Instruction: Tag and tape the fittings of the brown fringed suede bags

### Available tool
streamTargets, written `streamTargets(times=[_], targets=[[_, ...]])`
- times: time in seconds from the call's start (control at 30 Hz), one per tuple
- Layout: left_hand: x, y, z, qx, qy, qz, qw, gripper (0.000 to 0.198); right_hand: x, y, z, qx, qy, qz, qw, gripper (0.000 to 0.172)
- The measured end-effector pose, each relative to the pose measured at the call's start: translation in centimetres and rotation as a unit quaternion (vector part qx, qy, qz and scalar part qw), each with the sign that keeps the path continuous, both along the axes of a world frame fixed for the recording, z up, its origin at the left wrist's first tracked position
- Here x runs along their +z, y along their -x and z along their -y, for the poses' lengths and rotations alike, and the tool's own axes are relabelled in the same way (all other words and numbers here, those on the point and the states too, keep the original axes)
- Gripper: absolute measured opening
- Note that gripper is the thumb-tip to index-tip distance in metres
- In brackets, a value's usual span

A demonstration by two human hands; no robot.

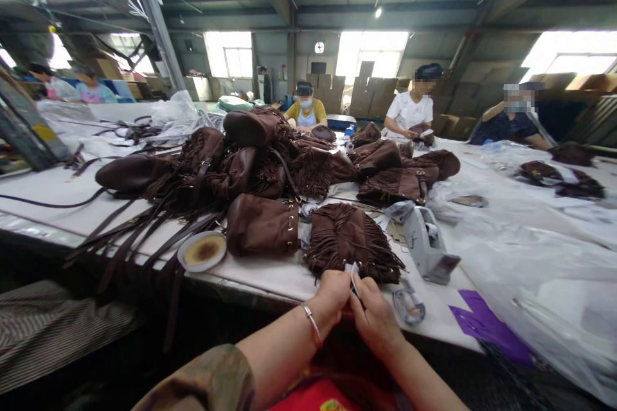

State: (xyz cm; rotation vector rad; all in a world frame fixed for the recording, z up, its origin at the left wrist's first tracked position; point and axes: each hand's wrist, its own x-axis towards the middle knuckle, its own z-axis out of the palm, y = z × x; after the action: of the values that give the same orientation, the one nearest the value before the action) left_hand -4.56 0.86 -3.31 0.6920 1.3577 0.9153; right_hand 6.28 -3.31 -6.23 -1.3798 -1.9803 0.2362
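Observation:
At the table's front edge, my left hand (333,294) and my right hand (376,316) meet with fingers pinched. Between their fingertips is a small white slip (353,271), perhaps paper or plastic; its exact kind is hard to make out. Just beyond the fingers lies a dark brown fringed bag (348,236), its near edge touching or almost touching them. A smoother brown bag (263,226) with metal eyelets rests to its left. Right of the fringed bag stands a grey tape dispenser (428,244), and a clear roll of tape (409,306) lies near my right hand.
A heap of brown bags (255,125) covers the middle of the white table (270,275), straps hanging over its front edge. A round dish (201,251) sits at left. Plastic sheeting (540,263) and a purple piece (489,321) lie at right. Co-workers sit across the table.

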Motion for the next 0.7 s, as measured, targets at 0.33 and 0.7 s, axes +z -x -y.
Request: streamTargets(times=[0.33,0.7], targets=[[-0.1,-0.3,0.1,-0.013,-0.039,-0.023,0.999,0.027,0.7,1.3,0.6,-0.017,0.011,0.209,0.978,0.044],[-0.5,3.8,1.5,-0.051,-0.06,-0.015,0.997,0.047,4.0,-1.4,3.4,0.078,-0.065,0.049,0.994,0.036]])
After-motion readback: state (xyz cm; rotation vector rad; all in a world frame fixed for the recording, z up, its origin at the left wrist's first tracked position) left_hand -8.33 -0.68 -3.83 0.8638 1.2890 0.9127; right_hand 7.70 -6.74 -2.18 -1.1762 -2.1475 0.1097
